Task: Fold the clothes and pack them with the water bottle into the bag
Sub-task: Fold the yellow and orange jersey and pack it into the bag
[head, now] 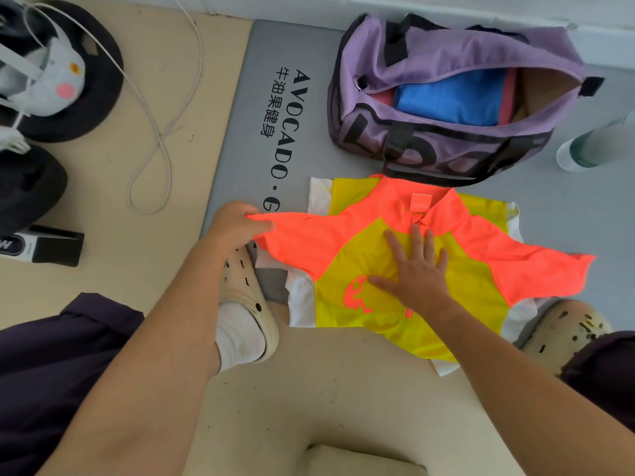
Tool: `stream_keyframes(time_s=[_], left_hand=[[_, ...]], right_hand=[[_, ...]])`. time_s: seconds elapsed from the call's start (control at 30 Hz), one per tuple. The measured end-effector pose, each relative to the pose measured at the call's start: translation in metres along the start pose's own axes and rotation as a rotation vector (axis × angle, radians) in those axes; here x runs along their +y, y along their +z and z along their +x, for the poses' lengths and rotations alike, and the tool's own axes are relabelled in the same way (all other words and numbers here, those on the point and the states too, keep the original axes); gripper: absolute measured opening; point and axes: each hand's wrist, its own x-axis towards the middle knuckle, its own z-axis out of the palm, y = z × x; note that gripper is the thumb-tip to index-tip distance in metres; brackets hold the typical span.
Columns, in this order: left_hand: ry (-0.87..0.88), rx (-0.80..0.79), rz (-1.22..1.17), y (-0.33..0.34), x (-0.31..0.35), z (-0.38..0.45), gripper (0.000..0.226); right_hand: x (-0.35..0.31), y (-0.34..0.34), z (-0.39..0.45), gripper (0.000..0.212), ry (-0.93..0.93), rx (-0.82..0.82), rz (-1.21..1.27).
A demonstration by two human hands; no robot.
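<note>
A yellow shirt with orange sleeves and collar [357, 269] lies spread flat on the grey mat, over a white garment [302, 297] whose edges stick out beneath it. My left hand [235, 225] pinches the end of the shirt's left orange sleeve. My right hand [417, 269] presses flat on the yellow chest, fingers straight. Behind the shirt stands an open purple duffel bag [429, 49] with blue folded cloth [450, 96] and some pink cloth inside. A clear water bottle [598, 144] lies on the mat at the right edge.
The grey mat [268, 56] has black lettering along its left side. My feet in cream clogs [247, 290] flank the shirt. A white cable [161, 132], a plush toy on black round seats [55, 70] and a small black box [44, 247] lie on the beige floor at left.
</note>
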Motion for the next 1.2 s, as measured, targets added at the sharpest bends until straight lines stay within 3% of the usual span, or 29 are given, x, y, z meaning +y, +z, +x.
stream_keyframes(time_s=[0.13,0.27,0.37,0.43,0.47,0.53,0.6,0.67,0.7,0.8,0.9,1.0,1.1,1.2], left_hand=[[0.052,0.006,-0.234,-0.002,0.010,0.004,0.044],[0.068,-0.030,0.186,-0.003,0.007,0.010,0.042],[-0.037,-0.203,0.554,-0.010,0.013,0.006,0.035],[-0.045,-0.321,0.573,-0.010,0.032,-0.001,0.035],[-0.020,-0.358,0.458,-0.006,0.044,-0.006,0.034],[-0.048,-0.471,-0.047,0.014,0.071,-0.015,0.023],[-0.091,-0.650,-0.414,0.038,0.098,-0.030,0.018],[-0.087,-0.748,-0.462,0.060,0.111,-0.036,0.025],[-0.089,-0.753,-0.478,0.066,0.112,-0.036,0.030],[-0.139,-0.511,-0.553,0.075,0.095,-0.030,0.030],[-0.118,-0.158,-0.293,0.085,0.062,-0.024,0.016],[-0.127,-0.183,-0.163,0.096,0.043,-0.028,0.023],[-0.140,-0.082,-0.122,0.106,0.036,-0.031,0.048],[-0.084,-0.001,-0.170,0.113,0.035,-0.029,0.038]], right_hand=[[0.000,-0.001,0.000,0.098,-0.003,-0.010,-0.006],[-0.001,-0.002,0.000,0.099,-0.001,-0.014,-0.005],[-0.002,-0.006,-0.001,0.098,-0.008,-0.038,0.007],[-0.003,-0.009,-0.002,0.097,-0.013,-0.066,0.012],[-0.003,-0.012,-0.002,0.095,-0.013,-0.080,0.020],[-0.004,-0.020,-0.002,0.082,0.014,-0.048,0.117],[-0.003,-0.030,-0.005,0.053,0.035,0.167,0.274],[0.000,-0.037,-0.006,0.026,0.068,0.364,0.418],[0.000,-0.041,-0.006,0.031,0.091,0.364,0.523],[-0.001,-0.050,-0.002,0.055,0.229,0.095,0.829],[-0.008,-0.048,0.000,0.047,0.289,0.002,0.861],[-0.015,-0.043,0.001,0.050,0.326,-0.011,0.815],[-0.015,-0.042,0.001,0.018,0.315,0.011,0.764],[-0.010,-0.045,-0.002,0.028,0.308,0.057,0.877]])
